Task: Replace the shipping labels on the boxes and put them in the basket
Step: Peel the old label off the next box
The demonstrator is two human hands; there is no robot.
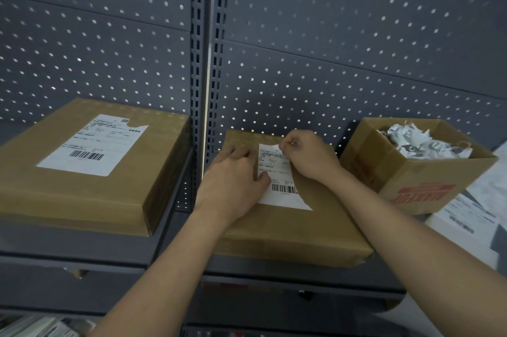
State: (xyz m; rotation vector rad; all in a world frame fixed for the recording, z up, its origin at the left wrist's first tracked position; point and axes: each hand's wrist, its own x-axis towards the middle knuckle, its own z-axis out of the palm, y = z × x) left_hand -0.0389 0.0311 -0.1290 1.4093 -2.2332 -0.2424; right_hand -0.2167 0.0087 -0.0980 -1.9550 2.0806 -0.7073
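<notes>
My right hand [310,157] pinches the top corner of the shipping label [284,188] on the cardboard box [296,229] beneath my fingers [241,154]. My left hand [233,183] presses flat beside it. Left of my fingers sits a second labelled box [90,186]; right, an open carton [428,180] of crumpled labels [422,142].

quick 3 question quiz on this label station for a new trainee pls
1. True or false: the right hand pinches the top corner of the white paper shipping label on the middle flat brown cardboard box.
2. Pick one: the left hand is A) lifting the box, B) pressing flat on the box at the label's left edge, C) holding scissors.
3. Fill in: the open brown cardboard box with red print on the right holds crumpled white ____.

Key: 1 true; 2 B; 3 paper scraps.
</notes>
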